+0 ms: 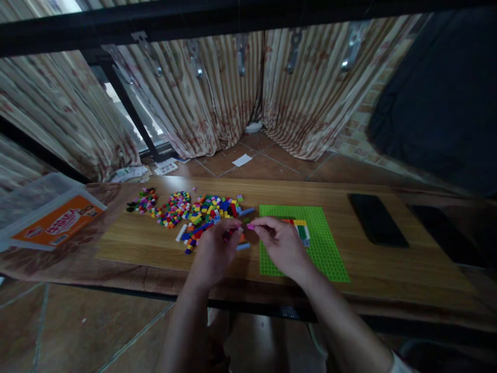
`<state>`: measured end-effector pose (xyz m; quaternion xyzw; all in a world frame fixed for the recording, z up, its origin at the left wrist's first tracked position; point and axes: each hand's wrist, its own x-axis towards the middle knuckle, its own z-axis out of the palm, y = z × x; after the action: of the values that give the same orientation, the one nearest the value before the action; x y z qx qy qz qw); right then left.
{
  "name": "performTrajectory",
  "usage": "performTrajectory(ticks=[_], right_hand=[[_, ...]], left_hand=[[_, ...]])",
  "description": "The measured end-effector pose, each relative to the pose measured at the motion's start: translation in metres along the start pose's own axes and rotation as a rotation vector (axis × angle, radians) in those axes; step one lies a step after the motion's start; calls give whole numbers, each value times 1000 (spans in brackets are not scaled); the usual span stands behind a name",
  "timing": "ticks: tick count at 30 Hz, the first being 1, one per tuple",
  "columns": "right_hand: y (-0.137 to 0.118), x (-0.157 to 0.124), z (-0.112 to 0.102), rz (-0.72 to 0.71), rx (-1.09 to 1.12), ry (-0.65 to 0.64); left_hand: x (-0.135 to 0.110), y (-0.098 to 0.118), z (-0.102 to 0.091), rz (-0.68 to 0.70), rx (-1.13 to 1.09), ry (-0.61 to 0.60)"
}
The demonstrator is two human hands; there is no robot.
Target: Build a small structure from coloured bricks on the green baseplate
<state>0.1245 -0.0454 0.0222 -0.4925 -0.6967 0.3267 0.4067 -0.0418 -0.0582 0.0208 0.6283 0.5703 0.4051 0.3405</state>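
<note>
My left hand and my right hand meet above the wooden table, at the left edge of a green baseplate. The right hand's fingers pinch a small pink brick. In my left hand's closed fingers are small coloured bricks, pink and red showing. A few bricks are stuck on the baseplate, partly hidden behind my right hand. A heap of loose coloured bricks lies just left of my hands.
A black phone lies right of the baseplate. A clear plastic box with an orange label sits at the far left. Striped curtains hang behind the table over a tiled floor. A dark metal bar crosses overhead.
</note>
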Motion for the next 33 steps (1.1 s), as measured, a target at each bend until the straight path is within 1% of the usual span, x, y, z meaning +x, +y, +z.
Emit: performTrajectory(ticks=[1,4,7,10,12,17,19,23,25,27,31,33], right_hand=[[3,-2,-9,28,55,-26],[12,-6,-31,74,148,-70],[19,-11,-43,96,184,-75],[26,-15,-52,102,179,-90],[30,-17,-58,105,155,-98],[35,-22,-74,101,-42,-84],[38,-23,-80,64,-112,-67],[49,-25,-92,4,-261,-28],[53,-27,-94,-22,-314,-30],[55,-29,-92,-47,-333,-33],[53,-32,-80,-88,-329,-4],[53,-31,-75,-87,-329,16]], left_hand=[[-1,5,10,25,-63,9],[-5,21,36,57,-162,-37],[-6,31,50,43,-167,-59],[-5,33,59,23,-169,-56],[-4,34,65,35,-165,-62],[-4,33,79,83,-135,-93],[-2,31,80,71,-113,-77],[3,21,77,-23,-20,-19],[4,17,76,-57,19,-17],[3,17,77,-74,43,-34],[1,20,83,-105,41,-83],[1,20,85,-121,36,-94]])
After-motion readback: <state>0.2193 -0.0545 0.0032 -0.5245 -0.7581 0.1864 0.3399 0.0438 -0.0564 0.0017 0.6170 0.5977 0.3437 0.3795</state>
